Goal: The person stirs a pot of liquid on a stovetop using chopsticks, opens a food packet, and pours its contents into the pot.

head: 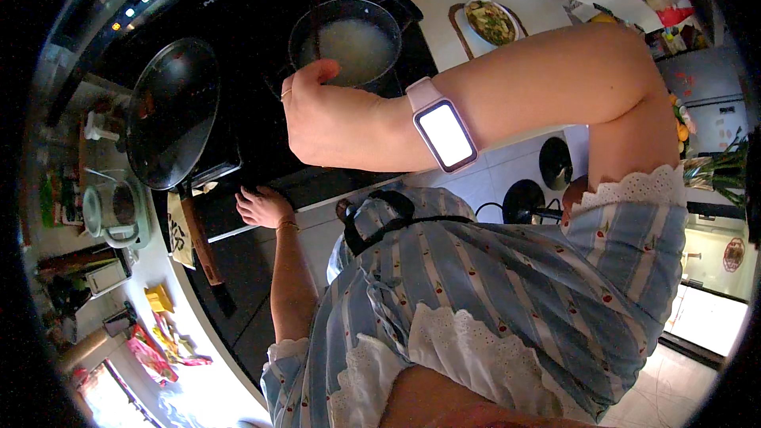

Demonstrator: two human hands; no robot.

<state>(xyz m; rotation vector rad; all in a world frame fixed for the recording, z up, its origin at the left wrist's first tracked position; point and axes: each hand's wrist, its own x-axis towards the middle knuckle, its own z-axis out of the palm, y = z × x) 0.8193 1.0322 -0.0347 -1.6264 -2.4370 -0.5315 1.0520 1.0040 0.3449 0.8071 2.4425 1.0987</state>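
A dark cooking pot (pixel 357 50) with cloudy liquid in it stands on the black cooktop. My right hand (pixel 327 110), with a watch (pixel 446 135) on the wrist, is at the pot's near rim, its fingers curled around a thin dark stick-like utensil (pixel 316 30) that reaches over the pot; its exact kind cannot be told. My left hand (pixel 264 206) rests with spread fingers at the counter's front edge, holding nothing. Left of the pot lies a black frying pan (pixel 172 113), its wooden handle (pixel 202 244) pointing towards me over the edge.
A plate of cooked food (pixel 490 22) sits on the white counter right of the cooktop. At left are a glass kettle (pixel 113 211) with a pale green handle, a paper packet (pixel 180 232) under the pan's handle, and colourful plastic packets (pixel 154 351). Round black stools (pixel 523 201) stand on the floor.
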